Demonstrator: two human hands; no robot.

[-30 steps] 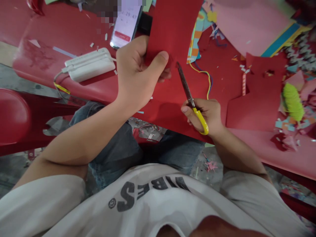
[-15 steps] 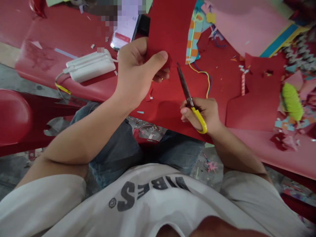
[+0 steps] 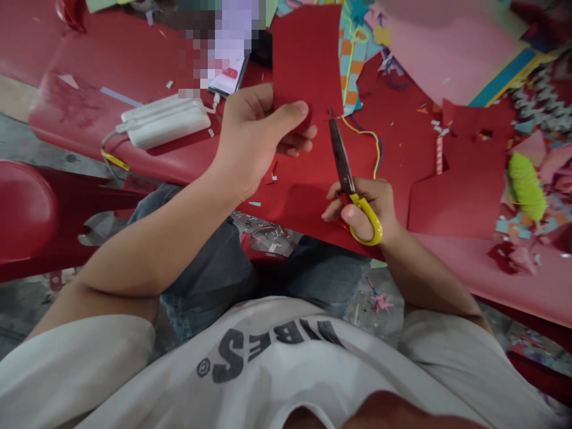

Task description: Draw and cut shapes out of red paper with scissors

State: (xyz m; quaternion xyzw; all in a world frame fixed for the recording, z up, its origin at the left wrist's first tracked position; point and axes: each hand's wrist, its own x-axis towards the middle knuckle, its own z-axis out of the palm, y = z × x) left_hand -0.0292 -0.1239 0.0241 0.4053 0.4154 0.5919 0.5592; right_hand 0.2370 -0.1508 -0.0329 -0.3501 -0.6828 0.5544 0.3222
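My left hand [image 3: 261,131] pinches the lower end of a piece of red paper [image 3: 307,56] between thumb and fingers, holding it up over the red table. In my right hand [image 3: 373,205] is a pair of scissors [image 3: 341,152] with yellow and red handles, its thumb through the yellow loop. The dark blades point up and away from me and look closed. Their tips lie just right of the paper's lower edge, and I cannot tell whether they touch it. Yellow and blue string [image 3: 369,131] runs along the table behind the scissors.
On the left lie a white power bank [image 3: 167,122] with a cable and a phone [image 3: 229,77]. A cut red sheet [image 3: 456,202], a lime fuzzy bundle [image 3: 527,185] and paper scraps cover the right side. Beyond is a large pink sheet [image 3: 451,47]. A red chair [image 3: 27,211] stands at left.
The red paper has come lower and nearer, so its top edge now shows. The scissors have shifted slightly right, and their red handle has come into sight.
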